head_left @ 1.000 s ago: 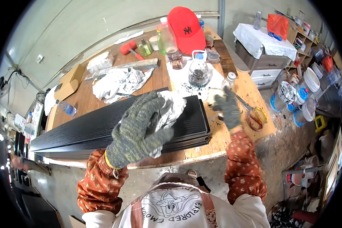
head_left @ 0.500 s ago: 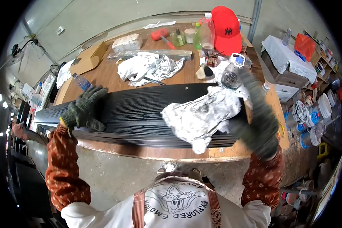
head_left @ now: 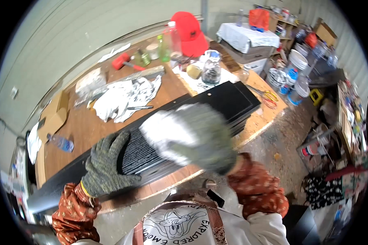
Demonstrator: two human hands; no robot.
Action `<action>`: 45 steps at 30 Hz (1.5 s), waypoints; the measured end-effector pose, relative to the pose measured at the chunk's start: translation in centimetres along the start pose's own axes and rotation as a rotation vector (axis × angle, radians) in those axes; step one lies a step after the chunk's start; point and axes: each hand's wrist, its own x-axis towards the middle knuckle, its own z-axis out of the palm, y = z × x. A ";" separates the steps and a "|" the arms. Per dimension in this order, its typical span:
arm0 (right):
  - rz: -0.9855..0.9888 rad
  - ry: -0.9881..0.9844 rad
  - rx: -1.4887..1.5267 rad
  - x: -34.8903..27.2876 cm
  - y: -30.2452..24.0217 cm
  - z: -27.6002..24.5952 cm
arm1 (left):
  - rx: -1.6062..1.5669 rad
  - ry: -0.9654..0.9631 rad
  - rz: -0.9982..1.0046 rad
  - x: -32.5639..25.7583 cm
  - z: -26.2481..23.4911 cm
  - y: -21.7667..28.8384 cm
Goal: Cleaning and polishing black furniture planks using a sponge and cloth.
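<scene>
A stack of long black ribbed boards lies slantwise across the near side of the wooden table. My left hand, in a dark grey-green knit glove, rests on the top board with fingers spread and thumb apart, holding nothing. Over the middle of that board is my right hand, gloved the same way and smeared by motion. It grips a crumpled white rag, which is also blurred. The rag hides part of the ribbed surface, and I cannot tell exactly how the right fingers close on it.
Beyond the boards lie another white cloth, a black pen, a red-headed mallet and a clear jug. A red cap stands at the back. Scissors lie at the right edge; buckets stand beyond.
My right hand has come in from the right and taken hold of the rag that lay on the boards. The view has turned rightward; my left hand still rests on the boards.
</scene>
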 end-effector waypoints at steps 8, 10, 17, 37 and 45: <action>0.651 0.461 -0.188 -4.7 6.0 -7.8 | 0.034 -0.018 -0.004 -1.2 -0.8 -0.7; 0.561 0.554 0.157 -3.3 4.3 -7.5 | 0.041 -0.003 -0.006 -1.2 -1.0 -1.2; 0.206 0.128 -0.408 -1.5 4.6 -2.0 | 0.019 0.049 0.017 -1.1 -0.1 -1.5; 0.523 -0.132 -0.252 0.5 20.8 -7.4 | 0.028 -0.145 -0.225 -13.2 -5.3 -14.0; -0.244 -0.580 -0.285 7.5 3.0 5.3 | 0.073 -0.349 -0.377 -14.4 -7.0 -21.5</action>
